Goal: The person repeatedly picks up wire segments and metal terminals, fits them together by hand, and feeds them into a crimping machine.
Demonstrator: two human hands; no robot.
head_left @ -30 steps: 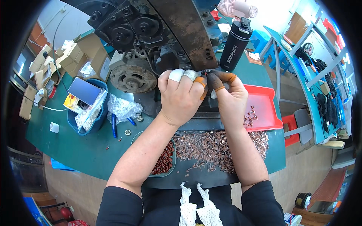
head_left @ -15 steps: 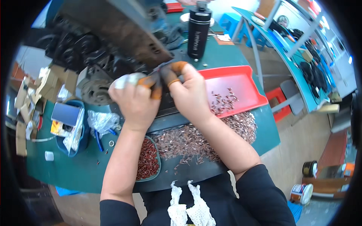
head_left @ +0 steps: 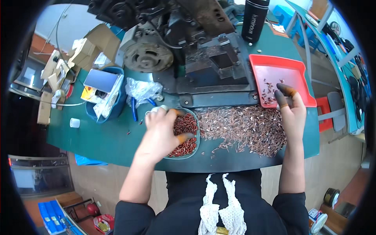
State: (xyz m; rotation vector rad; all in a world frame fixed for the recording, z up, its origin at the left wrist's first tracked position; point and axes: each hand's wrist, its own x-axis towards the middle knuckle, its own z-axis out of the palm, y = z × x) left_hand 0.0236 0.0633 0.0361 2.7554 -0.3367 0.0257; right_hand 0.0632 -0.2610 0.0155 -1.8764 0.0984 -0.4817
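Left hand (head_left: 158, 131) and right hand (head_left: 293, 115) now off the press (head_left: 213, 72), leaving it untended: left spread over red pieces (head_left: 188, 124) in the bin (head_left: 198, 135) near the table's (head_left: 98, 145) front edge, right parted-fingered over the tray (head_left: 291, 66) by its right edge, neither visibly holding anything.

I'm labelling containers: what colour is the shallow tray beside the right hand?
The tray is red; it shows best in the head view.

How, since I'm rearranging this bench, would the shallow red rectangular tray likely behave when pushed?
The tray seems unlikely to tip, being low and broad. It's probably light for its size, judging by its thin-looking walls. The small coppery metallic-looking pieces would likely slide about, since they lie loose inside.
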